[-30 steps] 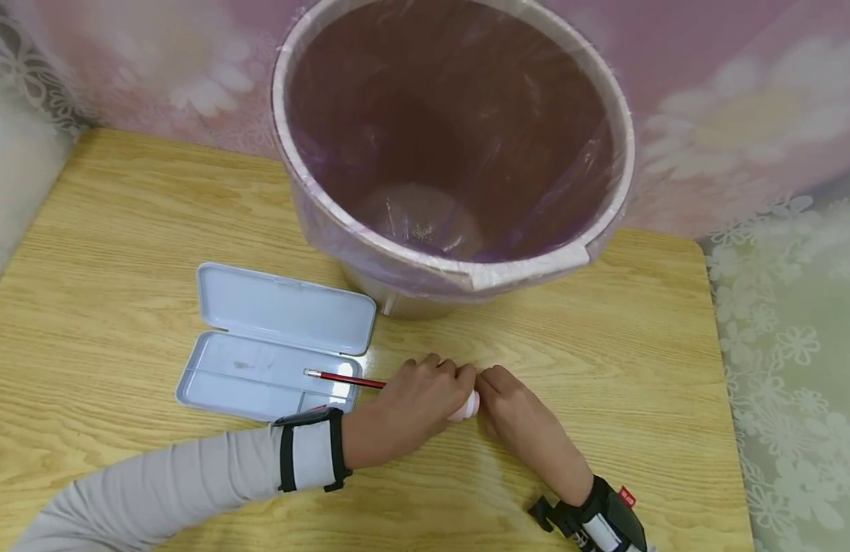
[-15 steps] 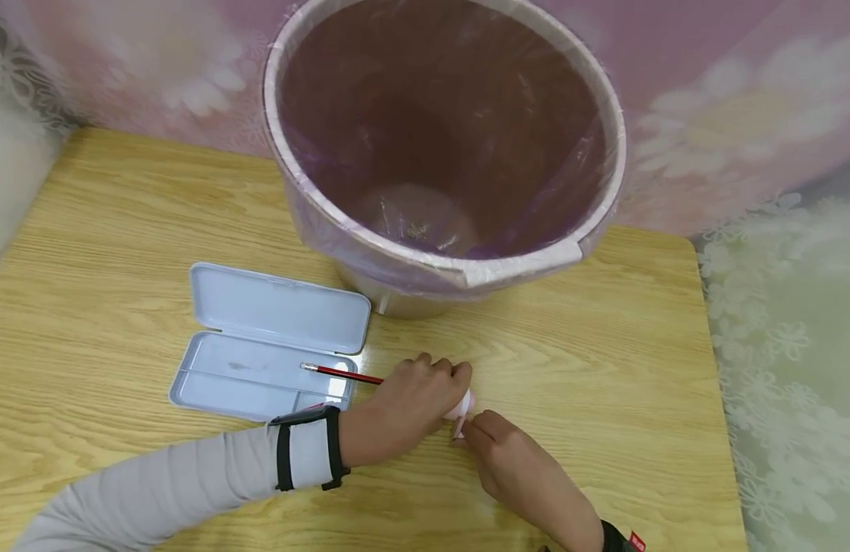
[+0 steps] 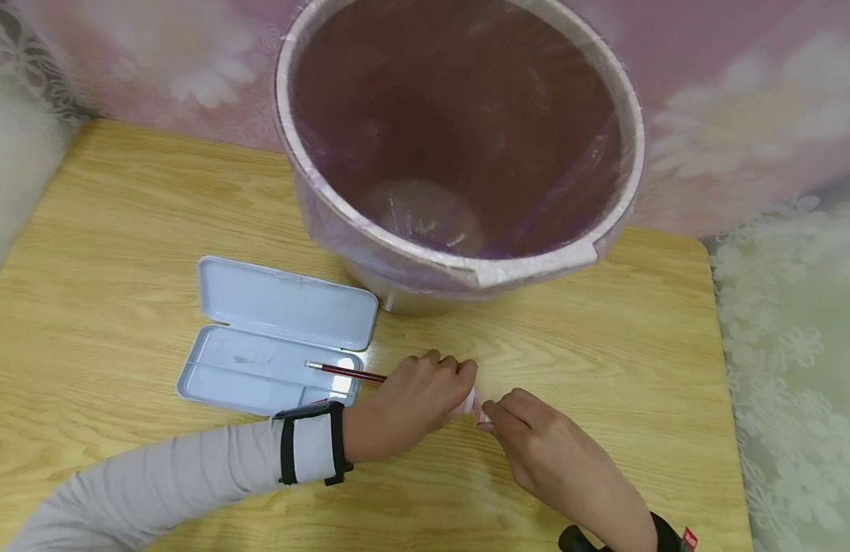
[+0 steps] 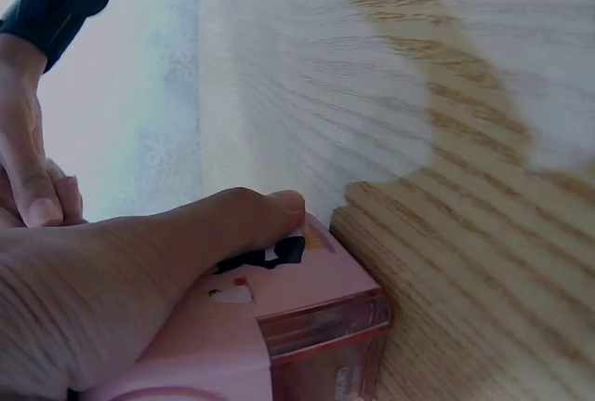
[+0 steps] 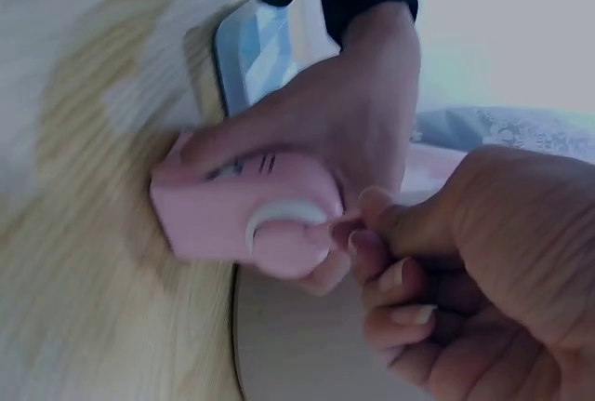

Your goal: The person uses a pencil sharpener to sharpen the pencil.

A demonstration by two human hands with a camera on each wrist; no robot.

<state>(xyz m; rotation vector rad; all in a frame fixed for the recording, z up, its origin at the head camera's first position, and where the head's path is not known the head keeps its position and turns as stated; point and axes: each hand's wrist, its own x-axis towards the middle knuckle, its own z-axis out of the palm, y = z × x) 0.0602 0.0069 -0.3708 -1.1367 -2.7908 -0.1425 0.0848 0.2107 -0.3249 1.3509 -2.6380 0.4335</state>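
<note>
My left hand (image 3: pixel 418 402) grips a pink pencil sharpener (image 4: pixel 223 340) with a clear shavings drawer and holds it down on the wooden table. In the left wrist view the thumb lies across its printed side. A red-and-black pencil (image 3: pixel 347 372) with a white eraser end sticks out of its left end, over the pencil case; the other end is hidden by the hand. My right hand (image 3: pixel 549 445) pinches the small crank handle (image 5: pixel 321 235) at the sharpener's right end between thumb and fingers. The round pink crank hub shows in the right wrist view.
A light-blue pencil case (image 3: pixel 259 300) lies unfolded on the table to the left, with something reddish in its small compartment. Behind the hands stands a large bin (image 3: pixel 425 261) lined with a clear bag, with a few bits at its bottom. Floral walls border the table (image 3: pixel 155 199).
My right hand has circled with the crank, first toward the near edge, then back up and right. The left hand, sharpener and pencil have stayed in place.
</note>
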